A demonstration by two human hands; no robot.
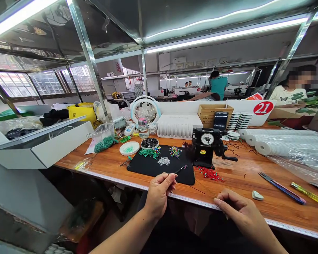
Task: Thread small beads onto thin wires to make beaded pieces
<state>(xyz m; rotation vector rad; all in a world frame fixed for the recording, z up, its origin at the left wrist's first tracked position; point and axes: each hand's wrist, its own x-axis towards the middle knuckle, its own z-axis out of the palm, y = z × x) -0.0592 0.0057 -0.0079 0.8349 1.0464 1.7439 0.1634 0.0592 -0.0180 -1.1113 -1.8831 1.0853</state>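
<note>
My left hand (160, 192) is closed in a pinch at the near edge of the black mat (148, 167). From its fingertips a thin dark strand (180, 169) runs up to the right, with tiny beads at its far end. My right hand (234, 208) is at the table's front edge, thumb and forefinger pressed together; a very fine line seems to lead from them, but what they hold is too small to name. On the mat lie silver-white beads (163, 161), mixed coloured beads (175, 151) and green beaded pieces (148, 152).
A black hand-cranked machine (206, 150) stands behind red beaded strands (210, 173). Scissors (283, 188), a white wedge (257, 195) and a yellow tube (308, 194) lie right. Dishes of black (149, 143) and pale green beads (129, 148) sit left. A measuring tape (196, 202) lines the edge.
</note>
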